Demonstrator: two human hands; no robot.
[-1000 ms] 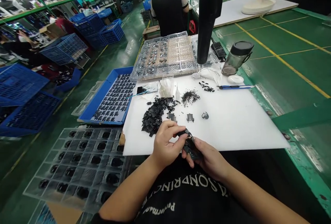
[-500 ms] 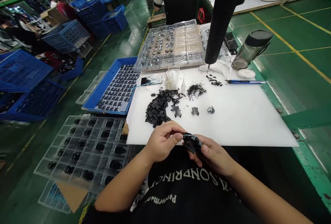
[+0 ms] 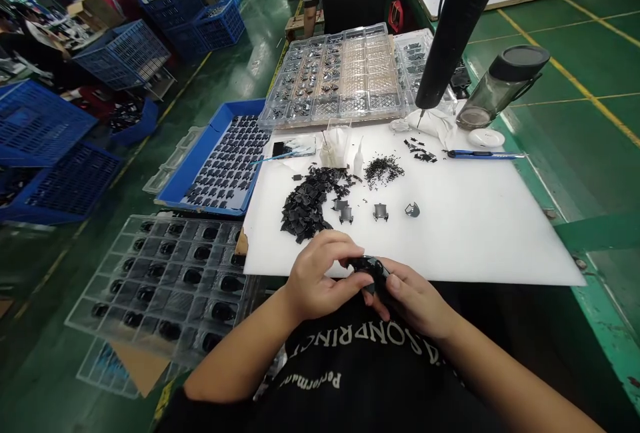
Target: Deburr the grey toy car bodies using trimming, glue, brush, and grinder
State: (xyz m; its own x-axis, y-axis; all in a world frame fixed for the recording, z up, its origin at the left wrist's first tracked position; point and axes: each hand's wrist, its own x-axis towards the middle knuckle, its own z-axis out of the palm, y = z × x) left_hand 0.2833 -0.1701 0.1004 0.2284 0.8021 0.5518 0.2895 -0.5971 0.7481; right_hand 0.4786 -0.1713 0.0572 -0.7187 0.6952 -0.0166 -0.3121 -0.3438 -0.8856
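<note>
Both hands grip one glossy black curved plastic part [image 3: 369, 266] just off the near edge of the white work board [image 3: 475, 233]. My left hand [image 3: 327, 273] pinches its left side, thumb in front and fingers behind. Around the right side, my right hand [image 3: 413, 296] is closed with its thumb on top. Beyond the hands lie a heap of flat black pieces [image 3: 305, 210], a small frame-like black piece [image 3: 381, 212], another such piece [image 3: 346, 214] and a rounded grey-black piece [image 3: 413, 210]. Farther back is a scatter of tiny black bits [image 3: 384, 170].
A black powered screwdriver [image 3: 450, 40] hangs over the board's back right. Behind stand a clear compartment tray [image 3: 360, 110], a bottle [image 3: 500, 86] and a blue-handled knife [image 3: 483, 154]. At left are a blue tray [image 3: 200, 210] and a clear tray [image 3: 183, 303] of black parts.
My left thumb has slid down and right across the black part, and the fingers have spread over its top edge. The right hand keeps its grip. The view has shifted slightly.
</note>
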